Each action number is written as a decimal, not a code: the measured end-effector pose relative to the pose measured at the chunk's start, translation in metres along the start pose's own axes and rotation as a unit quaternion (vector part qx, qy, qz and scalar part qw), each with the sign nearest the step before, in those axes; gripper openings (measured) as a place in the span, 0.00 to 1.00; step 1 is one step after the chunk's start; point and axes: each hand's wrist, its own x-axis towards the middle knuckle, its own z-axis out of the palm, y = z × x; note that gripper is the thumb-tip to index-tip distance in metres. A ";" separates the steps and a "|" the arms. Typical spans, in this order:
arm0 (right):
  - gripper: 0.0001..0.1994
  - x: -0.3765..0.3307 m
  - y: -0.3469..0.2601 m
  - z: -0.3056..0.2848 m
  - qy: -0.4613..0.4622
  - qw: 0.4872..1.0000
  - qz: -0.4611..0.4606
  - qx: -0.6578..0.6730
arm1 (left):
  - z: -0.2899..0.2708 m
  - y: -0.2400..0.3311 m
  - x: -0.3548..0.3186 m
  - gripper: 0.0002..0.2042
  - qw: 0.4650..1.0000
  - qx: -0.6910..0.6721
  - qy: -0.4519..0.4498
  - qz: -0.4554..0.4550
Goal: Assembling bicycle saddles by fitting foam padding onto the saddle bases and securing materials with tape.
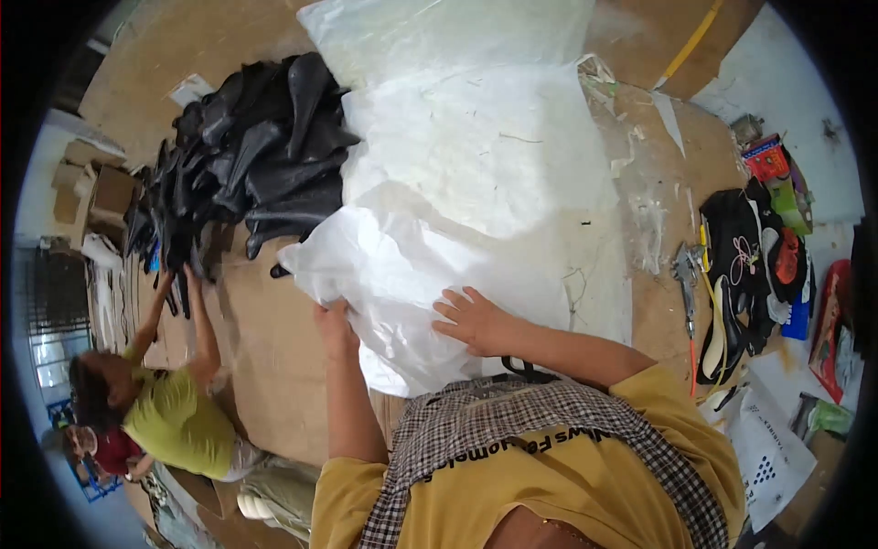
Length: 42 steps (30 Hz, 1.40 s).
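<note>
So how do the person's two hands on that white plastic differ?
The left hand is curled, gripping the edge of the white plastic sheet; the right hand lies flat on top, fingers spread. The left hand sits at the sheet's near edge, next to bare brown board; the right hand rests further in, plastic all round it. Both are bare and touch the same sheet.

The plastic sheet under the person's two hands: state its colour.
The plastic sheet is translucent white, seen best in the head view.
</note>
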 end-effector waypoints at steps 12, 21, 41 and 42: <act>0.07 -0.129 0.213 -0.052 0.467 0.613 0.423 0.476 | 0.029 0.028 0.131 0.15 0.980 0.146 -0.127 -0.051; 0.10 -0.155 0.323 -0.019 0.519 0.516 0.514 0.447 | 0.123 0.007 0.219 0.14 0.958 0.229 -0.174 -0.011; 0.22 0.051 0.291 -0.077 0.356 0.907 0.210 -0.083 | 0.321 -0.016 0.144 0.20 0.660 0.489 -0.305 0.482; 0.21 0.075 0.291 -0.066 0.388 0.901 0.192 -0.029 | 0.336 -0.027 0.150 0.22 0.643 0.519 -0.325 0.461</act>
